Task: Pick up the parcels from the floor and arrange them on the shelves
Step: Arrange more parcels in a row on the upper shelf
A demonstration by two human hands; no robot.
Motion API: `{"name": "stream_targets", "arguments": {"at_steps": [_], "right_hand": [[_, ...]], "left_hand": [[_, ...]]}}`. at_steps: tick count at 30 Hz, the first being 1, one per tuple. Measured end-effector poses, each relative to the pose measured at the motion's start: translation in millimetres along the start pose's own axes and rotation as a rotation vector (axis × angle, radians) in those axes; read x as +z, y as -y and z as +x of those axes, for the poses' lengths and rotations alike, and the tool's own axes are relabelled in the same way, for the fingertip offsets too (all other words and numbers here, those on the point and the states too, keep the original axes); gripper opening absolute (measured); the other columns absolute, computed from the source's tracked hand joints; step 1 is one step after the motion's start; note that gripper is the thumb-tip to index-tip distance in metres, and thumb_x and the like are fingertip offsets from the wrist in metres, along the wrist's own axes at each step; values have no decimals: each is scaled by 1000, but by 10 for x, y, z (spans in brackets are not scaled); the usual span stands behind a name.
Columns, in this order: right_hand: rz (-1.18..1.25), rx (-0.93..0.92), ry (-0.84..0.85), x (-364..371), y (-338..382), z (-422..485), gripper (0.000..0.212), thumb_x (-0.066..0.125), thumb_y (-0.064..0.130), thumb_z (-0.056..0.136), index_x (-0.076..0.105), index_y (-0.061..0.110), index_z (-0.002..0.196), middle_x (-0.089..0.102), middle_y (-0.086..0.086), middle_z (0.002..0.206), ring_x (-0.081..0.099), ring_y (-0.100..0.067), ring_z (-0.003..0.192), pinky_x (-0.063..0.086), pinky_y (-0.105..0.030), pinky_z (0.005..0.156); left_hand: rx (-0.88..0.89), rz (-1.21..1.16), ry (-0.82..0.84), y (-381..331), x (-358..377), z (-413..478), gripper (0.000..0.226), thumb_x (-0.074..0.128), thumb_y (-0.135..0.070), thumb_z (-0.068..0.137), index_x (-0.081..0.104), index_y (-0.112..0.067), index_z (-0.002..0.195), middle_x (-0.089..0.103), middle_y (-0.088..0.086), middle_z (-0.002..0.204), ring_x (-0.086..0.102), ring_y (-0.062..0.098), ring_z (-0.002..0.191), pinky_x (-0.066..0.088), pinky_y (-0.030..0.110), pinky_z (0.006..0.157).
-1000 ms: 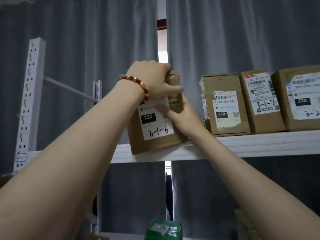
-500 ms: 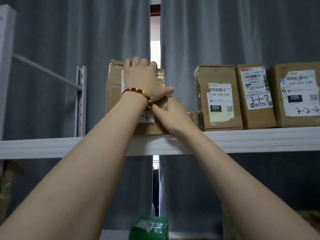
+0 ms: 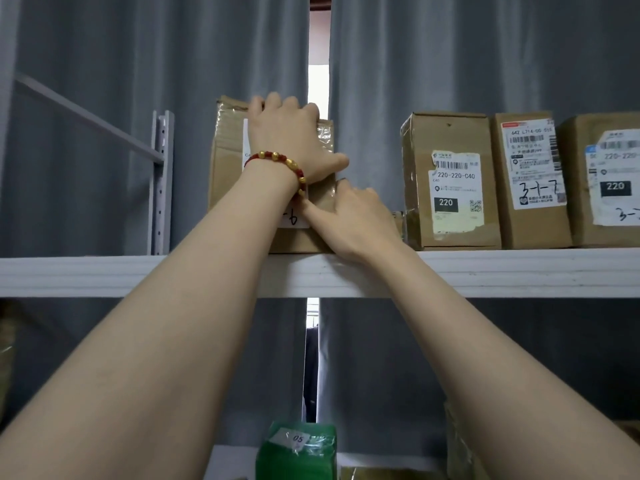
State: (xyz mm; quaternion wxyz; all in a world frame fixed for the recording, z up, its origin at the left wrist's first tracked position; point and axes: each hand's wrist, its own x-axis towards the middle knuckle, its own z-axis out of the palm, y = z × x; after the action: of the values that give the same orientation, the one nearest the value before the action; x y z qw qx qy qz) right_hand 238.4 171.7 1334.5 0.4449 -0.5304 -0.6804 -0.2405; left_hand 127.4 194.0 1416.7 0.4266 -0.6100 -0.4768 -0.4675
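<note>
Grey curtains back the white shelf where the box stands; left hand hooks its top, right hand grips its side; pushed too far, it could drop behind

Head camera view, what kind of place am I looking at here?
Probably a parcel pickup storeroom: labelled cardboard parcels with handwritten codes stand on a white metal shelf, grey curtains behind.
</note>
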Motion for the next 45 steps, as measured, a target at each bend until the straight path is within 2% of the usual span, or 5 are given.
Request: {"name": "stream_targets", "arguments": {"at_steps": [17,22,27,40,45], "right_hand": [[-98,23,65,57,-16,31,79,21,74,92,62,9,108,61,-12,118,43,-31,122,38,-47,92],[-120,8,61,112,-46,70,71,19,67,95,61,12,110,60,-9,124,42,-30,123,38,-47,94],[-128,4,68,115,-58,75,53,20,59,95,48,15,88,60,-11,111,44,-30,116,42,-48,93],[-209,-32,94,142,-69,101,46,27,53,97,51,14,92,58,-11,120,43,-28,120,41,-50,98],[-147,-13,127,76,-53,226,53,34,53,97,57,13,70,61,-5,91,44,-27,116,42,-47,95]], "left_hand": [[-51,108,124,242,186,70,65,56,-63,73,57,-18,120,56,13,126,42,36,125,19,51,112],[-48,166,164,435,217,76,73,57,-71,74,56,-18,124,56,13,129,41,37,128,15,57,114],[-53,157,174,445,265,57,74,55,-74,77,56,-16,123,57,12,127,42,35,129,1,61,117],[-79,119,225,793,420,78,66,59,-65,78,58,-13,119,61,10,118,45,35,125,-6,68,113],[-60,100,251,845,593,115,70,57,-69,81,55,-14,124,60,8,122,45,32,128,-6,70,112]]}}
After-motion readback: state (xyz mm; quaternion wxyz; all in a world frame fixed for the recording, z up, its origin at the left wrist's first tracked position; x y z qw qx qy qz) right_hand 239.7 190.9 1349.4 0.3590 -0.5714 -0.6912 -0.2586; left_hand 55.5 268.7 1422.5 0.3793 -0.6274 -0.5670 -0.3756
